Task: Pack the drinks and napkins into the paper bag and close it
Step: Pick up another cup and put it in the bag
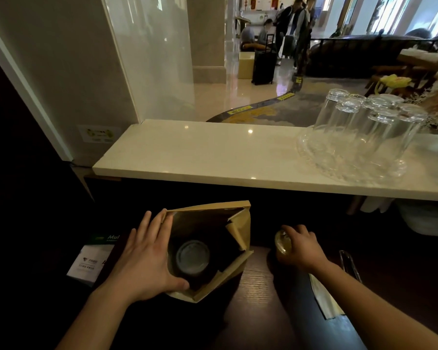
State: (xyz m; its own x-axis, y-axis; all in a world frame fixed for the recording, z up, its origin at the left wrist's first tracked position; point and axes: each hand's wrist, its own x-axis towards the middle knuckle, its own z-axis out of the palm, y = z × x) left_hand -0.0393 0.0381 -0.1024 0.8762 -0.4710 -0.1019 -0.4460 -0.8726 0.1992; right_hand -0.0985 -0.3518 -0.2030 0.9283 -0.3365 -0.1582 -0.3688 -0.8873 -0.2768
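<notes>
A brown paper bag [239,223] stands open on the dark wooden counter, seen from above. One lidded drink [192,257] sits upright at its bottom. My left hand [147,258] lies flat against the bag's left wall, thumb hooked over the near rim. To the right of the bag, my right hand [302,247] wraps over a second drink [281,245], a clear cup with yellowish liquid, standing on the counter. A folded white napkin [325,303] lies on the counter beside my right forearm.
A raised white stone ledge [213,157] runs across behind the bag, carrying a glass tray [339,162] with several upturned glasses at the right. A white printed card [91,261] lies left of the bag. Metal tongs [349,263] lie at the right. People stand far off in the lobby.
</notes>
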